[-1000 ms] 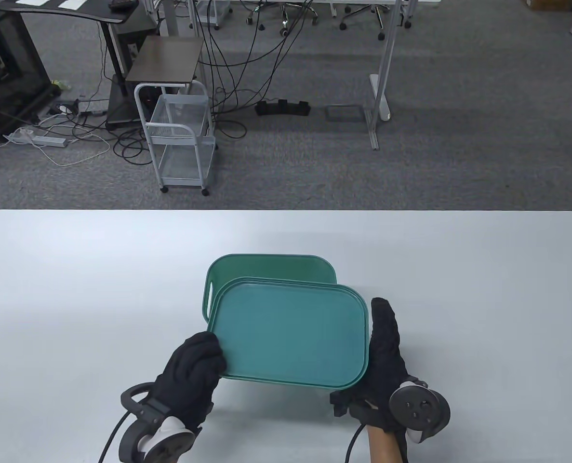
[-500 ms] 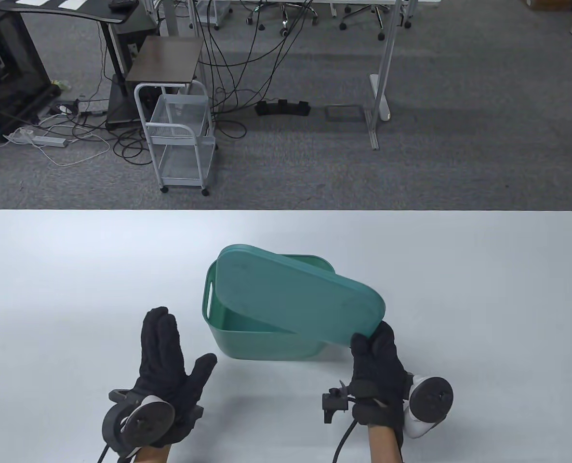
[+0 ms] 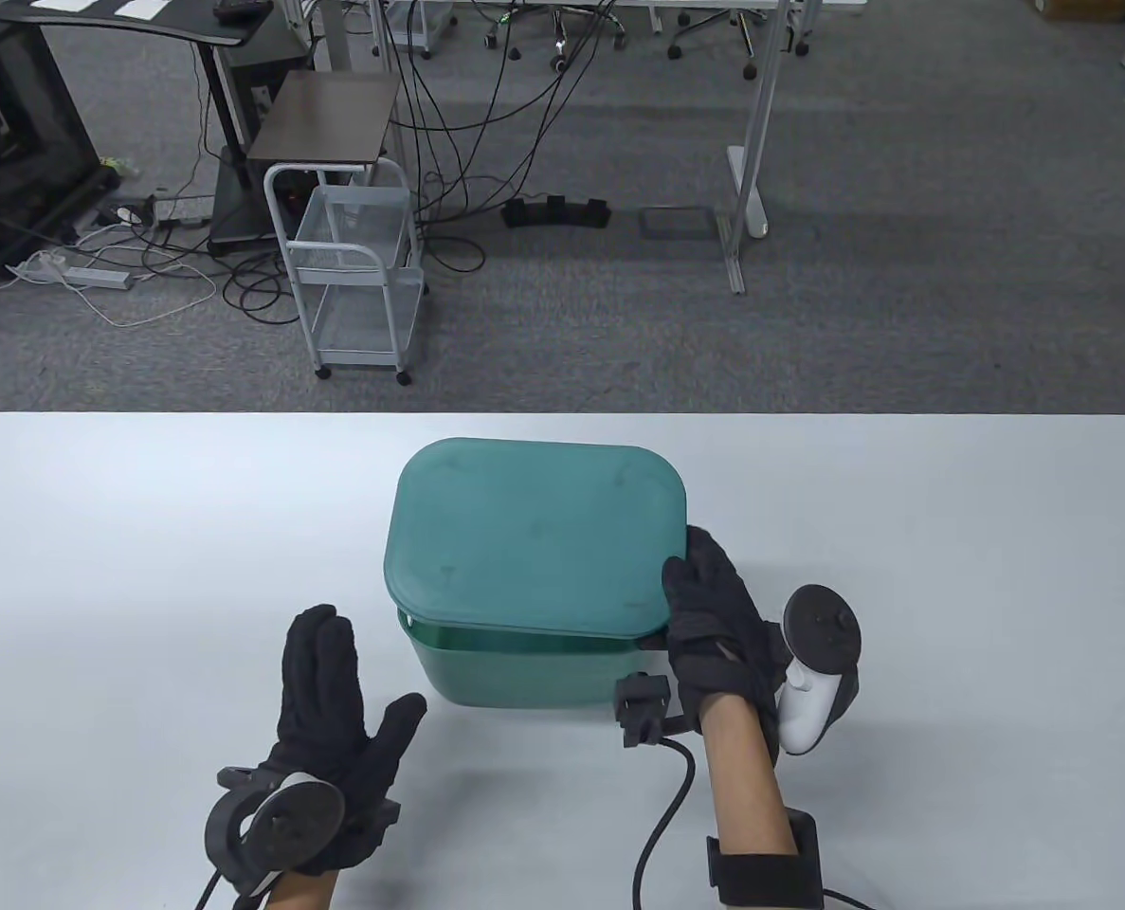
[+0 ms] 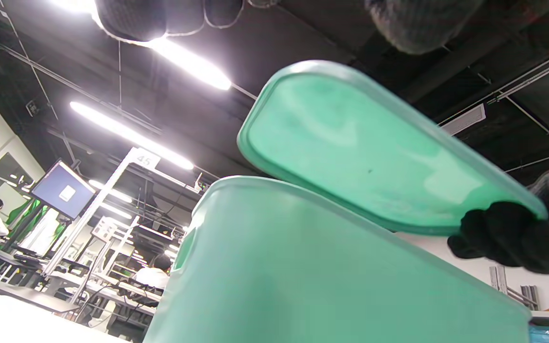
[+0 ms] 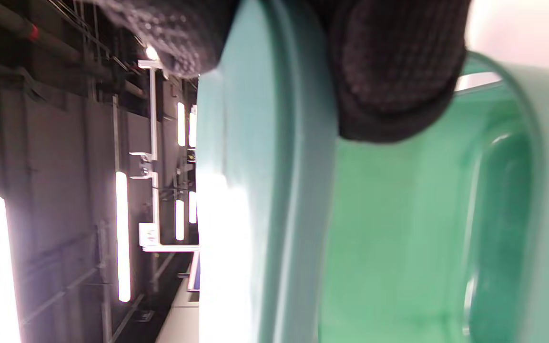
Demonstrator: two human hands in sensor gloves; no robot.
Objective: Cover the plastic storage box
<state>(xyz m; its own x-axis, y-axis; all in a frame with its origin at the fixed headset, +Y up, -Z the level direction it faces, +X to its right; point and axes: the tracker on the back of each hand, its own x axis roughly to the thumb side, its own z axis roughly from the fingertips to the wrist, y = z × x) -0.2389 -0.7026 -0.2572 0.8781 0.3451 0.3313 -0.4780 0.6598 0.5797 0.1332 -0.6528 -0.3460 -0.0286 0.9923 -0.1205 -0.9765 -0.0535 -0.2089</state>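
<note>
A green plastic storage box (image 3: 515, 668) stands on the white table (image 3: 951, 569). A teal lid (image 3: 534, 531) lies over it, tilted, its near edge raised above the box rim. My right hand (image 3: 709, 602) grips the lid's near right corner. In the left wrist view the lid (image 4: 365, 157) hovers above the box (image 4: 303, 276) with a gap. In the right wrist view my fingers (image 5: 393, 71) pinch the lid's rim (image 5: 274, 190) beside the box wall (image 5: 517, 200). My left hand (image 3: 330, 697) rests flat and open on the table, left of the box.
Beyond the table's far edge the floor holds a white wire cart (image 3: 353, 275), cables and desk legs. A cable (image 3: 662, 815) runs from my right wrist across the table's near part.
My right hand has swung the lid up and over the box, so it now covers the opening. My left hand let go of the lid earlier and has stayed flat on the table.
</note>
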